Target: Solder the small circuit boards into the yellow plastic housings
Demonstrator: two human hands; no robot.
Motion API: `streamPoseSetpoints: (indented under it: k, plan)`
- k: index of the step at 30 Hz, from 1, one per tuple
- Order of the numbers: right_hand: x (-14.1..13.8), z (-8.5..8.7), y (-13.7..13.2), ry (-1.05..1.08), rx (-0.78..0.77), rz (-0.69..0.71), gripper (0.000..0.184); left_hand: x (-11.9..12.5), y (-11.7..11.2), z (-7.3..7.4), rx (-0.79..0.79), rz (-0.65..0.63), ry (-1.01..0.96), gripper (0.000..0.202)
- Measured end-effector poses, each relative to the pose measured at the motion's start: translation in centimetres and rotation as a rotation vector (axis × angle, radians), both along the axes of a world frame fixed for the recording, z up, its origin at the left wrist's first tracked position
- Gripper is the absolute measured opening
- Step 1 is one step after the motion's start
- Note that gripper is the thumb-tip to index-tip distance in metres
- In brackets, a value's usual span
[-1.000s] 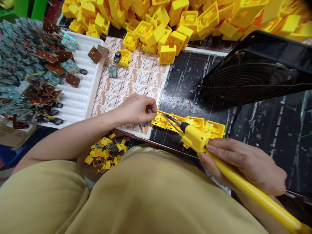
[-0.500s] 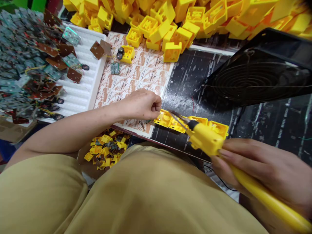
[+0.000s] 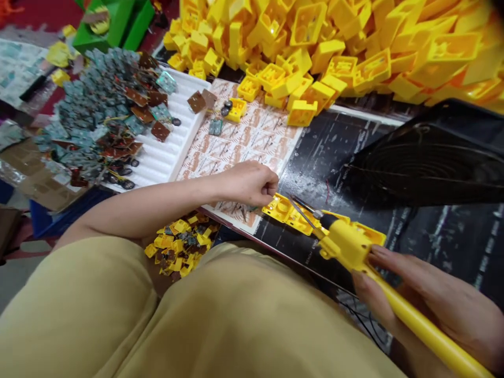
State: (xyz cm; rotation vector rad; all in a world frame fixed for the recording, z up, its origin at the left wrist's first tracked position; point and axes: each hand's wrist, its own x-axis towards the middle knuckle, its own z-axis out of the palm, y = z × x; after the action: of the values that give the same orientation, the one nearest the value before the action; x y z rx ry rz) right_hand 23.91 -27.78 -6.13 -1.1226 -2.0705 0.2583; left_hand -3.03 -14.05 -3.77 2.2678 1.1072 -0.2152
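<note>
My left hand [image 3: 252, 184] is closed in a pinch at the left end of a row of yellow plastic housings [image 3: 289, 212] on the black bench mat; what it pinches is too small to make out. My right hand [image 3: 433, 310] grips the yellow handle of a soldering iron [image 3: 350, 247]. The iron's metal tip [image 3: 297, 205] rests over the housings, close to my left fingers. My lap in tan cloth fills the lower frame.
A large heap of yellow housings [image 3: 334, 47] lies at the back. A white tray [image 3: 165, 157] on the left holds several circuit boards [image 3: 98, 121]. A black fan guard [image 3: 425, 163] stands right. A box of small yellow parts [image 3: 181, 247] sits below the bench edge.
The view has tilted up and shifted left, so more of the yellow heap and boards shows. My right hand and iron sit lower right in the frame. The left pinch stays at the housings.
</note>
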Motion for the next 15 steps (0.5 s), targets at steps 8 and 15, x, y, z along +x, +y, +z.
streamPoseSetpoints:
  k: [8, 15]
  plan:
    - [-1.6, 1.6, -0.8, -0.13, -0.127, 0.057, 0.007, 0.2, 0.3, 0.0, -0.003, -0.003, 0.036, 0.008]
    - [-3.4, 3.3, 0.2, -0.071, -0.051, 0.083, 0.019, 0.1, 0.2, -0.2, 0.022, -0.006, 0.04, 0.01]
